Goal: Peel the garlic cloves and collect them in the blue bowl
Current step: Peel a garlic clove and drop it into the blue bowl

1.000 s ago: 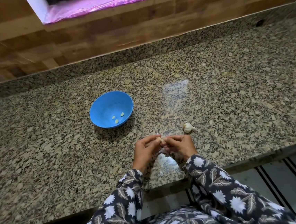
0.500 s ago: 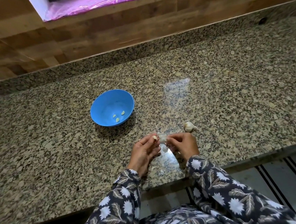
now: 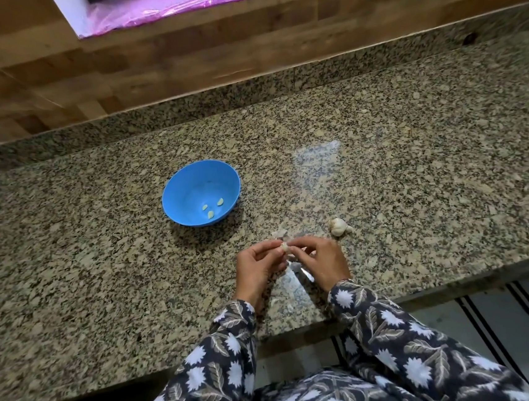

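Half a second back the hands were slightly apart, the right pulling skin off; now both are back together on the one clove (image 3: 284,247). Left hand (image 3: 258,267) pinches it at the fingertips, right hand (image 3: 319,259) pinches the other side, just above the worktop (image 3: 415,169). Read: peel is partway done, another strip still to go, no drop yet. Bowl count is unchanged. Counts: 1 blue bowl (image 3: 187,182), ahead and left of the left hand, well apart; 3 peeled cloves (image 3: 211,214) in it; 1 clove in hand; 1 part-used garlic bulb (image 3: 338,226) just beyond the right hand. Skin scraps (image 3: 280,233) lie just past the fingertips and under the hands; can't count them.
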`<move>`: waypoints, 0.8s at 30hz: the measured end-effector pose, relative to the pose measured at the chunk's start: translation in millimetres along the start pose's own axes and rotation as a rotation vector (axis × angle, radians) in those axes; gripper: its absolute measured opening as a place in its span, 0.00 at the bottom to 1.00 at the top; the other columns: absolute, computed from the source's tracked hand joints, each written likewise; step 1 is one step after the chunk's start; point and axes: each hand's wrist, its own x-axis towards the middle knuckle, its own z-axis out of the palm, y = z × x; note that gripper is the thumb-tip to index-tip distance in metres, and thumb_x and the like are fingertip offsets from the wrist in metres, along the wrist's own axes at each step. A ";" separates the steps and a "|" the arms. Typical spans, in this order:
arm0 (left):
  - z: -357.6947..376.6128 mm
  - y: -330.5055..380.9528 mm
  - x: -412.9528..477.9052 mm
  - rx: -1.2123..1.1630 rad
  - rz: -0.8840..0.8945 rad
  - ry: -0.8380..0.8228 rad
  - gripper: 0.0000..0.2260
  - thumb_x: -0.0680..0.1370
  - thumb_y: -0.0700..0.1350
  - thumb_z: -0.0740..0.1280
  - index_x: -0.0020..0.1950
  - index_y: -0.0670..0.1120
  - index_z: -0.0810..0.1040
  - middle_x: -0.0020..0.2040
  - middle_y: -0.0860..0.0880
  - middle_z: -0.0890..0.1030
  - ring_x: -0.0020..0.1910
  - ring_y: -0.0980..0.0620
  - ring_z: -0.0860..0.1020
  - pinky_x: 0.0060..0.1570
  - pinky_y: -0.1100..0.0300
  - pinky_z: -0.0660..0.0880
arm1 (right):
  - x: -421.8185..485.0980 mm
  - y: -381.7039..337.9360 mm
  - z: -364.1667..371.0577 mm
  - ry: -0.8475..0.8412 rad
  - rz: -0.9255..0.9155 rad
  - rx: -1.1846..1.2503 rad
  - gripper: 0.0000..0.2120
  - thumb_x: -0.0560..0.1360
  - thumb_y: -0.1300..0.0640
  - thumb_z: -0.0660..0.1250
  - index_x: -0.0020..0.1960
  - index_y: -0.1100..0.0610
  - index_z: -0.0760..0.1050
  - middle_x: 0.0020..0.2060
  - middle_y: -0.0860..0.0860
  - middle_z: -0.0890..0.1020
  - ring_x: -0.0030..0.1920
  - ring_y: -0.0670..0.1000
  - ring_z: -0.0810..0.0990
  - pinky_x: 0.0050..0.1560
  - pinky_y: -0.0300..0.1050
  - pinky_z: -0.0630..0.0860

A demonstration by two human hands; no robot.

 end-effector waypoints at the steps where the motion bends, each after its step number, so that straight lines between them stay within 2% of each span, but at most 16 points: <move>1: 0.5 0.3 0.3 0.031 0.015 0.001 0.07 0.73 0.33 0.69 0.49 0.40 0.80 0.46 0.41 0.83 0.42 0.48 0.83 0.41 0.63 0.80 | 0.0 0.4 0.0 -0.002 0.004 0.007 0.10 0.74 0.52 0.68 0.53 0.53 0.81 0.50 0.48 0.83 0.47 0.46 0.80 0.48 0.41 0.77; 5: 2.2 0.8 -0.4 0.089 0.056 -0.003 0.06 0.72 0.33 0.70 0.47 0.40 0.81 0.44 0.43 0.83 0.41 0.50 0.83 0.41 0.63 0.80 | 2.4 1.3 -0.8 -0.013 0.033 0.085 0.09 0.72 0.54 0.70 0.51 0.56 0.82 0.46 0.51 0.84 0.45 0.46 0.80 0.49 0.41 0.76; 11: 0.0 -1.5 1.8 0.146 0.092 -0.021 0.08 0.71 0.33 0.71 0.49 0.37 0.81 0.46 0.41 0.84 0.46 0.46 0.83 0.45 0.60 0.80 | 2.3 3.9 0.0 -0.087 0.046 0.122 0.10 0.74 0.56 0.67 0.54 0.58 0.81 0.49 0.53 0.83 0.49 0.48 0.80 0.51 0.39 0.75; 16: 0.9 -1.9 1.3 0.165 0.118 -0.011 0.09 0.71 0.34 0.71 0.50 0.35 0.81 0.45 0.42 0.84 0.43 0.49 0.83 0.42 0.62 0.80 | 2.6 4.0 -0.8 -0.105 0.035 0.146 0.10 0.75 0.57 0.67 0.54 0.58 0.81 0.48 0.53 0.84 0.46 0.48 0.81 0.49 0.39 0.76; 19: -0.1 -3.2 2.0 0.196 0.137 -0.019 0.09 0.71 0.34 0.72 0.50 0.36 0.82 0.45 0.42 0.84 0.44 0.47 0.83 0.43 0.61 0.80 | 2.0 5.3 -1.4 -0.135 0.034 0.194 0.10 0.74 0.57 0.67 0.54 0.59 0.80 0.48 0.53 0.84 0.45 0.47 0.82 0.49 0.38 0.77; 22: -0.3 -4.4 2.6 0.221 0.141 -0.019 0.08 0.71 0.35 0.72 0.50 0.38 0.82 0.46 0.43 0.84 0.45 0.48 0.83 0.45 0.59 0.80 | 1.9 6.0 -1.9 -0.137 0.036 0.218 0.10 0.74 0.57 0.67 0.54 0.59 0.81 0.47 0.53 0.84 0.45 0.47 0.82 0.50 0.42 0.78; 24: -0.3 -4.3 3.0 0.229 0.136 -0.022 0.08 0.71 0.35 0.72 0.49 0.38 0.82 0.46 0.44 0.84 0.46 0.48 0.83 0.47 0.58 0.80 | 1.5 5.8 -2.7 -0.127 0.035 0.238 0.10 0.74 0.58 0.67 0.53 0.59 0.80 0.46 0.53 0.84 0.43 0.46 0.81 0.48 0.40 0.78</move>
